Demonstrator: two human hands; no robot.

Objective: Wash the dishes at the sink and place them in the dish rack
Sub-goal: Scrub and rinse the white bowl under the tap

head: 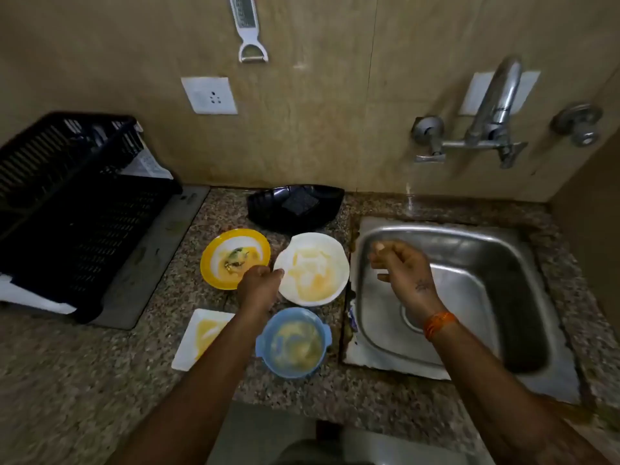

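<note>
White plate (201,340) half hidden under forearm.

White bowl (312,268) sat upright on the counter just left of the sink (469,263), yellow residue smeared inside. Yellow plate (235,258) at its 9 o'clock, food scraps on it. Blue bowl (292,342) at 6 o'clock, smeared yellow. Square white plate (201,337) at 7 o'clock, stained. Black dish (295,206) at 12 o'clock. Black slatted rack (77,209) far left, tilted. Steel sink held no dishes.
</note>
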